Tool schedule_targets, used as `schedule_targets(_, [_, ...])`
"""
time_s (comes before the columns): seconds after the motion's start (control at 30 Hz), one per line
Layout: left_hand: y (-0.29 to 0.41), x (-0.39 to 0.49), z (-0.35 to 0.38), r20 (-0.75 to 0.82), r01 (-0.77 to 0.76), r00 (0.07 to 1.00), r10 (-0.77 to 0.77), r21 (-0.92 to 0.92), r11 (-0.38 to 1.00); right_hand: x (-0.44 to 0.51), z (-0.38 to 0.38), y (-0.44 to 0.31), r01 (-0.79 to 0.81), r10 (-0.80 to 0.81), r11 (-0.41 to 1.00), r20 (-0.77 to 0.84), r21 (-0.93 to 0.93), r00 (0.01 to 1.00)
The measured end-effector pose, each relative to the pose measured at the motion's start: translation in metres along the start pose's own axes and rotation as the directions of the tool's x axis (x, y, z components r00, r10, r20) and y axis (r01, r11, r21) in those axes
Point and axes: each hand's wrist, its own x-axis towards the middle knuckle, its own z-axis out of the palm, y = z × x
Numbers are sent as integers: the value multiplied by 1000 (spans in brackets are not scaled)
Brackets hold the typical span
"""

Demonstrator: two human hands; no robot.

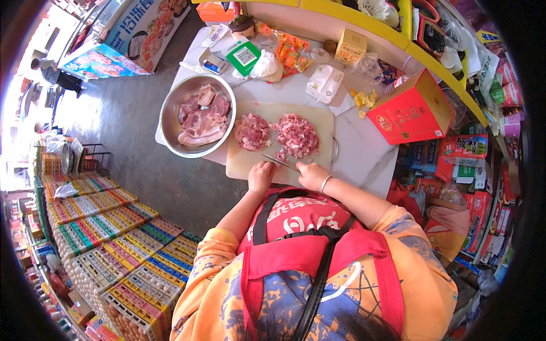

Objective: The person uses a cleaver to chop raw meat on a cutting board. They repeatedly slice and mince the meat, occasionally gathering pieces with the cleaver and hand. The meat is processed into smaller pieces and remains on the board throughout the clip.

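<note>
My right hand (313, 175) grips a kitchen knife (279, 162), its blade angled up to the left over the near part of a pale cutting board (239, 164). My left hand (261, 175) rests at the board's near edge, fingers bent, close to the blade; whether it pinches a bit of meat cannot be made out. A few small meat pieces (281, 154) lie just beyond the blade. Farther up the board sit a heap of diced raw meat (297, 135) and, left of it, a second heap of cut meat (251, 131). A steel bowl (167, 138) holds large raw slabs (202, 123).
The marble-patterned table (362, 160) also bears a red box (409, 113), orange peel (363, 100), a tissue pack (325, 83), a yellow carton (350, 47) and a green code sign (242, 57). Stacked egg trays (128, 251) stand at left. A person (55, 74) is far off.
</note>
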Motion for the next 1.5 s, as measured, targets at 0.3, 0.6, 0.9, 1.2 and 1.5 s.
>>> schedule_targets(0.3, [-5, -2, 6, -18, -96, 995, 97, 16, 995, 2, 4, -4, -40, 44, 998, 104, -43, 994])
schedule_targets(0.6, [-10, -8, 2, 74, -120, 990, 119, 7, 993, 39, -5, -22, 13, -12, 999, 11, -44, 1000])
schedule_targets(0.9, [-15, -12, 8, 126, -132, 984, 123, 69, 989, 7, -5, -19, -43, 65, 989, 148, -144, 987])
schedule_targets(1.2, [-10, -15, -3, 56, -158, 985, 161, -50, 986, 33, 0, -22, 52, -52, 999, 1, -4, 999])
schedule_targets(1.5, [-12, -17, -4, 150, -152, 978, 144, 46, 987, 24, 12, -28, -48, 64, 989, 115, -142, 991])
